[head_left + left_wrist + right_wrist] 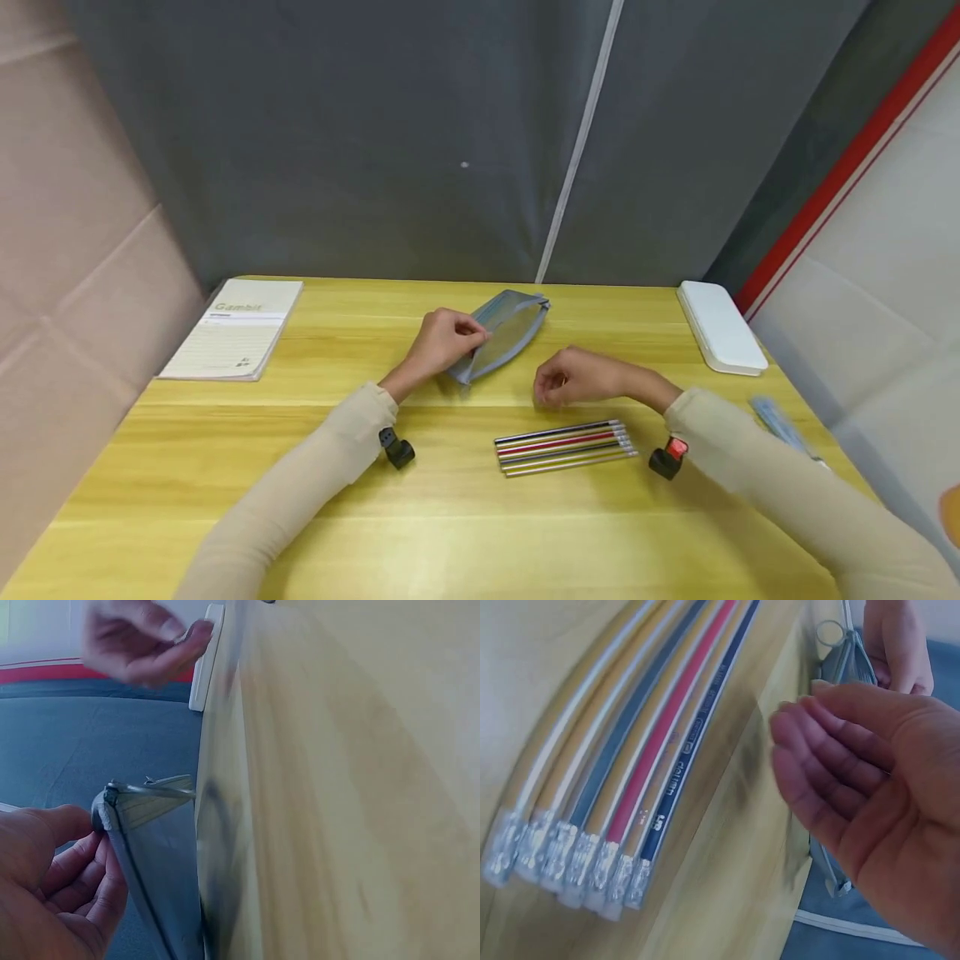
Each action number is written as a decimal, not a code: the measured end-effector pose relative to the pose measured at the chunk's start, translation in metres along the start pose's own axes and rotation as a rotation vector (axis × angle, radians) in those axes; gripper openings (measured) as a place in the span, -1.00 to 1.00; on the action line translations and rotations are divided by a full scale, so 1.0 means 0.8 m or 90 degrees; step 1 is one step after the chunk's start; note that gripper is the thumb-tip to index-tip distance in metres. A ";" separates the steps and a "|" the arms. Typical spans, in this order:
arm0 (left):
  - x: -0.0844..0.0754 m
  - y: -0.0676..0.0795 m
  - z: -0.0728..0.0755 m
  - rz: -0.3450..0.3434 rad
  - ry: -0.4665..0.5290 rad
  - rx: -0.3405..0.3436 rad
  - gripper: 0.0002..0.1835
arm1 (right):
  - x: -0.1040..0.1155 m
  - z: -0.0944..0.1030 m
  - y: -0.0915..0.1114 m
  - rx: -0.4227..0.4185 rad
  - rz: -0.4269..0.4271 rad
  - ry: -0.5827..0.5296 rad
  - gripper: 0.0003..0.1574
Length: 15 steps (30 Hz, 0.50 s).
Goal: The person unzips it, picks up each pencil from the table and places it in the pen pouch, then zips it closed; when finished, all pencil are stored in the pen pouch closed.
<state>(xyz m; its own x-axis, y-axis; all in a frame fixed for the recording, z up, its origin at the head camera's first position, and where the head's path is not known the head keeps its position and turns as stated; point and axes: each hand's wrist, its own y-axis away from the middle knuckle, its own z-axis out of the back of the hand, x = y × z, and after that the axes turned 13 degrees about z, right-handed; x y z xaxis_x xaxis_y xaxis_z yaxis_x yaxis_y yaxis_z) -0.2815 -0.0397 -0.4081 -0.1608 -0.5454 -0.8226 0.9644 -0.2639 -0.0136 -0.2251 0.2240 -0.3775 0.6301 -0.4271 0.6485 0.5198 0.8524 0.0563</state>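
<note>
A blue-grey zip pouch (512, 327) lies at the back middle of the table with its mouth spread apart. My left hand (447, 337) pinches the near-left edge of the pouch between thumb and fingers, as the left wrist view shows at the pouch's edge (154, 855). To the right of the pouch, my right hand (576, 377) hovers with loosely curled fingers and nothing in them. Below it, several pencils (566, 447) lie side by side in a row. Their silvery eraser ends (577, 859) point right in the head view; one pencil is red, others dark or yellowish.
A notebook (232, 329) lies at the back left. At the back right sits a white flat case (722, 327). A light-blue item (783, 425), blurred, lies by the right edge, partly behind my right sleeve. A grey curtain (360, 150) hangs behind the table.
</note>
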 end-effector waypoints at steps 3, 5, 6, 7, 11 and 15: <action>0.003 0.001 0.000 0.004 -0.002 -0.003 -0.87 | 0.007 -0.005 0.005 0.052 0.009 0.038 -0.87; 0.003 0.001 0.001 0.008 -0.005 -0.001 -0.87 | 0.011 -0.008 0.010 0.082 0.008 0.054 -0.89; 0.003 0.001 0.001 0.007 -0.007 0.000 -0.87 | 0.014 -0.009 0.013 0.093 0.006 0.059 -0.91; 0.003 0.001 0.001 0.006 -0.008 0.003 -0.86 | 0.016 -0.010 0.015 0.100 0.002 0.063 -0.91; -0.002 -0.002 0.001 -0.002 -0.008 0.002 -0.85 | 0.022 -0.011 0.025 0.104 -0.003 0.081 -0.94; -0.006 -0.002 0.001 -0.005 -0.005 0.002 -0.86 | 0.022 -0.015 0.029 0.094 -0.003 0.092 -0.94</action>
<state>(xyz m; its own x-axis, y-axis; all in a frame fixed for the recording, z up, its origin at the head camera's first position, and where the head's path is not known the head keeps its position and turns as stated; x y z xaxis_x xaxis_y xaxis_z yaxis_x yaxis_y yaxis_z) -0.2828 -0.0373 -0.4038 -0.1700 -0.5500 -0.8177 0.9626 -0.2702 -0.0183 -0.1950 0.2325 -0.3739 0.7101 -0.4609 0.5323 0.4395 0.8808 0.1763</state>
